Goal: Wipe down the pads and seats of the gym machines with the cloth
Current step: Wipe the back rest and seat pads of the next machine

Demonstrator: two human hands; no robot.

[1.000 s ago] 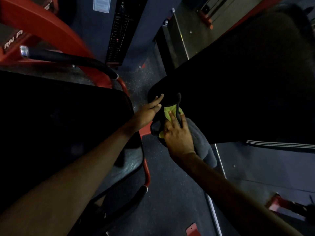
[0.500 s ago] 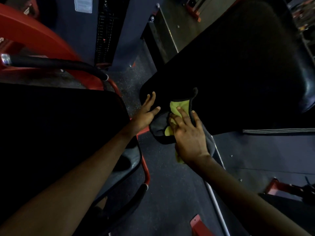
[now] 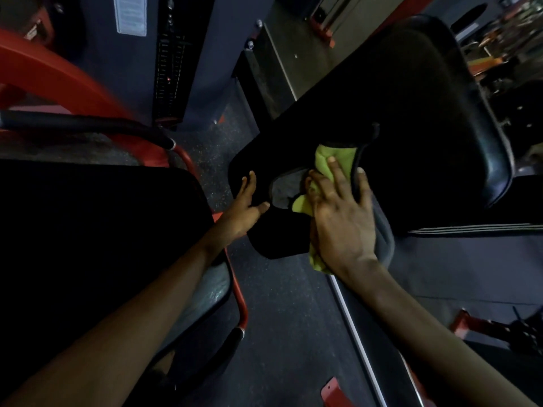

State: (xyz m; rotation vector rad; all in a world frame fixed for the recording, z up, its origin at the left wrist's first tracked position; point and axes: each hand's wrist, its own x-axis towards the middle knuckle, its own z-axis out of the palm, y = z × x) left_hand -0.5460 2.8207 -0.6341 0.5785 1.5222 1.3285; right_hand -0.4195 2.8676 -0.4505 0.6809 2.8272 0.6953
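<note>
left forearm [image 3: 132, 312]: bare, reaches from the lower left up toward the middle.
left hand [image 3: 246, 205]: palm down, fingers straight and close together, thumb splayed out to the right.
right forearm [image 3: 426, 324]: bare, comes in from the lower right.
right hand [image 3: 340, 218]: palm down, fingers spread and nearly straight, pressing flat; the thumb seems tucked at its left edge, though the light is dim.
spacing: hands near, not touching.

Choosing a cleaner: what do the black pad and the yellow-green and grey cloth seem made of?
The black machine pad looks like vinyl or faux leather: smooth, with a sheen on its rounded edge. The yellow-green and grey cloth looks like matt fabric, perhaps microfibre: it bunches softly.
</note>
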